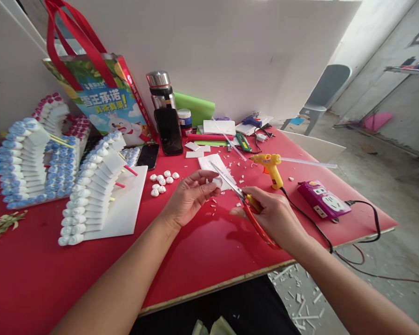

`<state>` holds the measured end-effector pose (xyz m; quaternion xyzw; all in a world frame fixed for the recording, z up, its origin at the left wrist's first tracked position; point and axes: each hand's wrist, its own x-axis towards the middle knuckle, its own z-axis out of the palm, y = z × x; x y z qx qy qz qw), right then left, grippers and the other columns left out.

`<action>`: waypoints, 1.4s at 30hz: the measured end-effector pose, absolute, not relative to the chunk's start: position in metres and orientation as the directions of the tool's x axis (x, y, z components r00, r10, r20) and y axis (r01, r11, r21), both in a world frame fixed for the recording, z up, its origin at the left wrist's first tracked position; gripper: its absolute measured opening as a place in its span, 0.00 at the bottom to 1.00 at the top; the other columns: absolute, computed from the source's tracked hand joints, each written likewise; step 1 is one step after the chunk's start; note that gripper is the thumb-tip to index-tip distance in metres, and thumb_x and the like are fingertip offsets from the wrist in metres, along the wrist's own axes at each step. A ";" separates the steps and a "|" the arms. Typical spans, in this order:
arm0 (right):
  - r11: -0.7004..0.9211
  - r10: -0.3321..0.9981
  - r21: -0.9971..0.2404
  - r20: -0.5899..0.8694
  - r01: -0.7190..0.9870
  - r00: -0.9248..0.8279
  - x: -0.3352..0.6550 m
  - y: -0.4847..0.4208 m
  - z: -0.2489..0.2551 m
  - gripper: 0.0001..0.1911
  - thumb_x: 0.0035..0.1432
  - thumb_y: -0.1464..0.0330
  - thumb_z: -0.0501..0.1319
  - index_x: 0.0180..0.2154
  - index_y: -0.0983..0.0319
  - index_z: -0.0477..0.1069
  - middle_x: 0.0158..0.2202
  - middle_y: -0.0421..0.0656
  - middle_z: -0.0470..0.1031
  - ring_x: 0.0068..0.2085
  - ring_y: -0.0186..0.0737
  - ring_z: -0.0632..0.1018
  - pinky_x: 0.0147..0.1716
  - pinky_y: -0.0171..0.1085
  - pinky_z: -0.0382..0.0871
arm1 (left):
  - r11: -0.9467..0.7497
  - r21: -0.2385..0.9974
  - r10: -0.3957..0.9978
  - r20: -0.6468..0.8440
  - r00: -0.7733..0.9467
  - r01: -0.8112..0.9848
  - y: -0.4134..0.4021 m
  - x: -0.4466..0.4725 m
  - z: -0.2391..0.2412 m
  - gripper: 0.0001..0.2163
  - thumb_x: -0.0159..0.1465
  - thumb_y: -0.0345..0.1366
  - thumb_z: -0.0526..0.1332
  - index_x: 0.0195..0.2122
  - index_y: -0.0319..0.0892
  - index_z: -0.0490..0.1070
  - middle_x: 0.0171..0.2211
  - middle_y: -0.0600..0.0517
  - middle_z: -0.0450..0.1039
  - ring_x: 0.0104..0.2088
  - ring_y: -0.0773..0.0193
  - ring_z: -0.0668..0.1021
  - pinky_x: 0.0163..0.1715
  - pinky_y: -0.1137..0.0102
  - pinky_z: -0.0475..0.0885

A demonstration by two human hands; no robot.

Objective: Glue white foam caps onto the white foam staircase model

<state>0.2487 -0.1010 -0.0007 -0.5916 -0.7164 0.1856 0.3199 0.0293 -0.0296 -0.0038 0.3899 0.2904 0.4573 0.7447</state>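
Trimming a small white piece (217, 182) with scissors (230, 182) above the red worktop (195, 251).

The piece sits at frame centre, pinched between thumb and fingertips of the left hand (190, 195), grip closed tight on it. Scissor blades lie against the piece from its 4 o'clock side and point toward 11 o'clock; blade gap not readable. The right hand (272, 216) has its grip wrapped shut around the red handles. White scraps (212, 209) lie on the worktop just below. A cluster of white round bits (162, 182) is at 9 o'clock, a yellow glue gun (271, 168) at 2 o'clock, a purple power strip (324, 200) at 3 o'clock. Farther out at 9 o'clock stands a white stepped model (97, 200); a printed bag (104, 102) is at 10 o'clock.
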 end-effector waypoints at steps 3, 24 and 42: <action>0.174 0.982 -0.700 0.180 0.693 -0.064 0.251 -0.100 0.000 0.24 0.59 0.48 0.65 0.46 0.59 0.70 0.22 0.33 0.61 0.24 0.33 0.61 0.24 0.33 0.56 | 0.294 0.830 0.908 -0.089 0.409 -0.473 -0.029 0.029 -0.004 0.11 0.55 0.29 0.73 0.41 0.41 0.81 0.34 0.52 0.80 0.34 0.69 0.82 0.41 0.75 0.78; 0.236 0.960 -0.497 0.253 0.835 -0.120 0.250 -0.097 -0.001 0.35 0.58 0.43 0.62 0.58 0.59 0.66 0.43 0.48 0.74 0.39 0.47 0.77 0.38 0.43 0.72 | 0.383 0.745 0.911 -0.208 0.355 -0.546 -0.022 0.029 -0.006 0.11 0.53 0.23 0.72 0.38 0.37 0.81 0.34 0.49 0.82 0.33 0.68 0.83 0.39 0.77 0.79; 0.401 0.853 -0.154 0.423 0.903 -0.307 0.262 -0.091 -0.005 0.25 0.63 0.53 0.61 0.54 0.63 0.71 0.38 0.50 0.71 0.35 0.47 0.74 0.33 0.42 0.66 | 0.161 0.895 0.955 -0.035 0.295 -0.415 -0.026 0.032 -0.006 0.12 0.51 0.33 0.76 0.37 0.39 0.82 0.34 0.49 0.82 0.37 0.63 0.82 0.44 0.69 0.77</action>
